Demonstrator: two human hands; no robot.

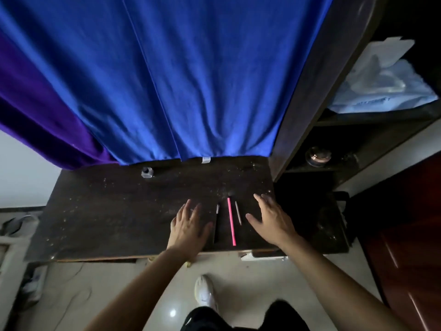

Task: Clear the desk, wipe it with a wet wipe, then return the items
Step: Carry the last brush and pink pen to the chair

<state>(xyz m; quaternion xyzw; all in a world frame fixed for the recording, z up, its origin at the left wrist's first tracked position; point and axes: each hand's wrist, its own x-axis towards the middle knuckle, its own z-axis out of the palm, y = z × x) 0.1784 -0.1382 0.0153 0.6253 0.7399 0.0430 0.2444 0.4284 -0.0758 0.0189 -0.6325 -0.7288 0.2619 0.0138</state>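
Head: left hand (189, 229), pens (231, 220), right hand (272, 220)

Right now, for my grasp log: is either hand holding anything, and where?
Nothing is held: the left hand and right hand are open over the desk, pens lying between them.

Head-worn view, down onto desk (107, 211)

I am reaching both bare arms forward, my left hand (188, 225) and right hand (272, 220) spreading flat, palms down, fingers straight and apart.
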